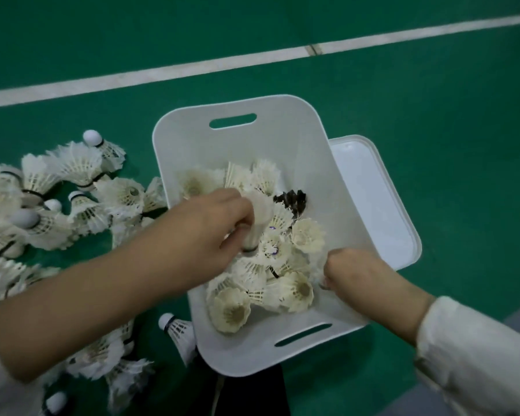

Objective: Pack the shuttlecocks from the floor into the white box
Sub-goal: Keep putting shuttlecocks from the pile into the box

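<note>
The box [252, 139] sits on the green floor [433, 115], tilted in view, with a slot handle at its far wall and another at its near wall. A white lid [382, 205] lies just beside the box on its right, partly under its rim. Inside the box lies a loose heap of shuttlecocks [282, 265], skirts pointing every way, one dark-feathered shuttle [293, 199] among them toward the far side.

The left hand [210, 223] is over the middle of the box, fingers closed on a blurred shuttlecock [257, 223], cork end down, just above the heap. The right hand [351, 271] is at the right wall of the box, fingers curled inward; whether it grips the rim or a shuttlecock, I cannot tell.

Left of the box a large pile [57, 199] remains on the floor, with more [108, 355] near its front-left corner. In my judgement the task is under half done.

Step in hand, as judged: placing the held shuttlecock.

Recommendations:
- Lower it cork-first into an open skirt rather than dropping it on the heap. Nested shuttles take less room and the feathers suffer less.
- Hold by the cork or the skirt base. Feathers likely crush under a tight pinch.
- Keep the right hand steadying the box, which looks light and may slide.
- Fill the bare far end of the box. The heap crowds the near half.
</note>
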`<state>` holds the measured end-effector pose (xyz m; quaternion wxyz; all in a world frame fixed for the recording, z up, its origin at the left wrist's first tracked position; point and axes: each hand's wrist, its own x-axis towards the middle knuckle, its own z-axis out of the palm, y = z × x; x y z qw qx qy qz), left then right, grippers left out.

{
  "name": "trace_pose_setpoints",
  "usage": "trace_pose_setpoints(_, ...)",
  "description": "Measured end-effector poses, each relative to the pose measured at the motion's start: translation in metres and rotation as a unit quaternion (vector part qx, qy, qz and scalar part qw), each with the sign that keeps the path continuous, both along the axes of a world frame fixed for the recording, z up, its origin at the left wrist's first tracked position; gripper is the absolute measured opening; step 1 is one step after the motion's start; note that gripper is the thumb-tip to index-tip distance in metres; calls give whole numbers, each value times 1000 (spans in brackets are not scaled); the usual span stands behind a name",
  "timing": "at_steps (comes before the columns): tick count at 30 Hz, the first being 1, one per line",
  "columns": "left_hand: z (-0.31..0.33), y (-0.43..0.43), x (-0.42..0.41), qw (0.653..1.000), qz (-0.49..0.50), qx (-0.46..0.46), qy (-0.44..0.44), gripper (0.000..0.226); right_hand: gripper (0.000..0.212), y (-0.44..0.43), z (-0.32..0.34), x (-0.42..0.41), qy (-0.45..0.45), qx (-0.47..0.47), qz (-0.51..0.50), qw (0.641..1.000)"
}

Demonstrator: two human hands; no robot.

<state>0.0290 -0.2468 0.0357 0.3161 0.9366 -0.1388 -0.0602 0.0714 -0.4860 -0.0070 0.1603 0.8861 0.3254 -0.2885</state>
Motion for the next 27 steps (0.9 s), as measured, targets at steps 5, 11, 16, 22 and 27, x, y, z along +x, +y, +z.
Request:
trace_pose_setpoints(5, -11, 10, -9, 998, -16, 47, -44, 1, 22, 6, -27, 0, 15, 29, 20, 999)
trace_pose_setpoints(11, -24, 24, -19, 999, 16, 36, -9, 4, 24, 31, 28, 5, -15, 72, 22, 997)
trace_pose_setpoints(16, -15, 17, -7, 999, 48, -16, -19, 4, 45, 68, 68, 4, 49, 268, 5, 962)
trace_pose_setpoints(22, 6, 19, 8, 998, 67, -14, -9, 23, 22, 77, 43, 37, -70, 338, -76, 935)
trace_pose_setpoints(27, 24, 56, 12, 986, 154, 66, -2, 20, 19, 72, 19, 84, -209, 192, -121, 951)
